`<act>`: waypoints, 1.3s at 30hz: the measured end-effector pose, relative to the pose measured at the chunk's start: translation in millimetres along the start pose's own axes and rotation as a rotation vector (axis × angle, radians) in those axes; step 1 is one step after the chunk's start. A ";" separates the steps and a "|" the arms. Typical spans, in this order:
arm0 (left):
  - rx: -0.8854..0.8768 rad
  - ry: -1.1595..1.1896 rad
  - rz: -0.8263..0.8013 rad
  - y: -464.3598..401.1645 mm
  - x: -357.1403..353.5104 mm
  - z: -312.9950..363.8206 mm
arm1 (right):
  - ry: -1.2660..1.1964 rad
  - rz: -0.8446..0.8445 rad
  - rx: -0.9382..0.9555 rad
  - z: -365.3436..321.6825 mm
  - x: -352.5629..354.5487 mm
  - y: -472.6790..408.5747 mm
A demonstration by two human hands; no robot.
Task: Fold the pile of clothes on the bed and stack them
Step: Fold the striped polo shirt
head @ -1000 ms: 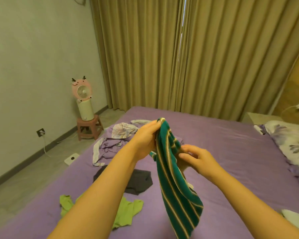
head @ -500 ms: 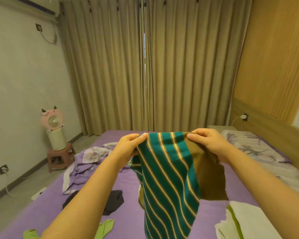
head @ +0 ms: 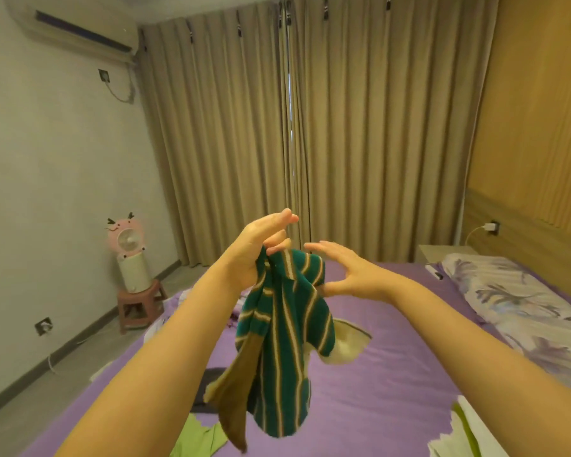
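— What's that in my left hand?
— A green striped garment, soft matt knit cloth. Below it, the purple bedsheet is smooth matt fabric; beyond my fingers, curtains hang in heavy cloth.

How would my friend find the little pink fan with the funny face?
Look at the bare wall left of the tan curtains. Down on the floor there, a small reddish stool holds a cream cylinder with the pink fan on top. Nothing else nearby is pink with tiny antlers.
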State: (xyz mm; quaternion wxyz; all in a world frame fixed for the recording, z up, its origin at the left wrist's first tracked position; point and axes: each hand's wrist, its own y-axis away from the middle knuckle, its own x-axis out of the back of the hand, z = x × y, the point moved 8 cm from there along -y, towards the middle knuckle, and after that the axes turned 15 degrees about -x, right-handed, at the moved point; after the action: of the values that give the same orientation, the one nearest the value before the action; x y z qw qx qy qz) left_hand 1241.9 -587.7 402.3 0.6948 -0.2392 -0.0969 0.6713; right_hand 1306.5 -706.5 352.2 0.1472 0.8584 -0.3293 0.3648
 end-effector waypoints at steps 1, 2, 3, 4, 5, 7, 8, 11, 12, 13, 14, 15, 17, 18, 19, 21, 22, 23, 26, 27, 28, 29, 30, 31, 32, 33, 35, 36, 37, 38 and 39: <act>-0.006 -0.001 -0.007 -1.1 2.4 4.8 | -0.001 -0.059 -0.006 -1.5 -7.4 -3.0; -0.014 -0.017 0.004 -1.1 7.0 9.4 | -0.050 -0.109 -0.010 -1.7 -12.8 -5.7; -0.025 -0.052 0.026 -0.2 13.5 13.3 | -0.136 -0.136 -0.010 -1.9 -15.0 -7.8; -0.038 -0.120 0.055 0.7 21.8 16.2 | -0.228 -0.137 -0.015 -1.0 -14.2 -9.5; -0.048 -0.225 0.082 2.6 30.9 18.7 | -0.306 -0.120 -0.031 0.8 -10.9 -11.0; -0.034 -0.497 0.106 8.2 47.6 21.0 | -0.413 -0.069 -0.075 4.2 -1.9 -14.0; -0.005 -0.622 0.085 11.2 53.4 18.4 | -0.446 -0.042 -0.092 4.0 2.1 -15.1; 0.122 -0.874 -0.090 19.4 54.3 -0.7 | -0.535 -0.016 -0.120 -4.8 7.2 -20.6; 0.167 -0.919 -0.147 22.0 51.7 -8.6 | -0.563 -0.016 -0.132 -8.3 6.6 -22.4; 0.197 -0.941 -0.193 23.9 48.2 -15.4 | -0.585 -0.011 -0.146 -10.7 6.2 -24.0; 0.202 -0.944 -0.214 24.9 45.1 -19.5 | -0.602 -0.003 -0.159 -12.2 6.1 -25.4; 0.183 -0.935 -0.200 24.8 42.8 -20.1 | -0.619 0.003 -0.170 -12.9 6.2 -25.7; 0.115 -0.879 -0.103 22.5 43.4 -13.7 | -0.676 0.002 -0.186 -10.2 6.5 -24.2; 0.078 -0.837 -0.057 21.3 43.3 -9.5 | -0.714 -0.015 -0.184 -7.6 5.7 -22.2; 0.043 -0.792 -0.024 19.7 41.9 -5.9 | -0.743 -0.041 -0.178 -5.2 4.2 -19.4; -0.010 -0.720 0.012 16.6 37.8 -2.5 | -0.732 -0.108 -0.161 -0.9 -2.7 -12.0; -0.027 -0.690 0.024 15.4 35.6 -2.1 | -0.695 -0.146 -0.158 1.6 -8.4 -8.5; -0.038 -0.649 0.034 14.6 33.6 -2.1 | -0.646 -0.182 -0.163 5.1 -14.8 -5.1; -0.056 -0.478 0.085 14.5 31.3 -5.1 | -0.528 -0.218 -0.198 22.5 -28.1 0.0; -0.058 -0.456 0.107 14.7 32.6 -6.2 | -0.538 -0.191 -0.201 28.4 -26.3 0.0; -0.049 -0.472 0.123 15.0 34.2 -7.7 | -0.576 -0.152 -0.196 33.2 -21.6 -0.5; -0.026 -0.505 0.133 15.9 34.9 -10.1 | -0.626 -0.105 -0.187 36.1 -15.1 -0.6; 0.010 -0.540 0.139 17.3 36.2 -14.8 | -0.668 -0.053 -0.179 37.9 -7.7 -0.6; 0.054 -0.557 0.137 19.5 35.7 -20.3 | -0.690 -0.002 -0.174 38.1 -0.7 -0.5; 0.094 -0.556 0.119 22.6 33.0 -26.2 | -0.693 0.036 -0.167 36.8 4.5 -0.7; 0.106 -0.554 0.065 25.1 26.7 -30.6 | -0.679 0.054 -0.157 33.9 7.3 -1.3; 0.051 -0.627 -0.103 27.3 10.0 -36.3 | -0.624 0.042 -0.125 24.7 5.9 -2.5; 0.007 -0.674 -0.160 27.9 4.2 -39.6 | -0.601 0.029 -0.107 20.3 4.0 -2.0; -0.033 -0.697 -0.157 28.4 2.4 -40.7 | -0.598 0.017 -0.094 17.4 2.7 -1.2; -0.065 -0.695 -0.106 28.8 3.6 -38.9 | -0.610 0.008 -0.084 15.9 2.1 0.3; -0.109 -0.682 -0.055 28.8 4.7 -35.6 | -0.623 0.004 -0.078 14.9 2.9 2.3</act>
State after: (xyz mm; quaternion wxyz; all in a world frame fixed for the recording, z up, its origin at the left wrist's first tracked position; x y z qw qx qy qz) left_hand 1232.9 -590.7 357.2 0.6266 -0.0350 -0.3654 0.6874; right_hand 1314.3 -716.9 344.0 0.0714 0.9219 -0.3739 0.0715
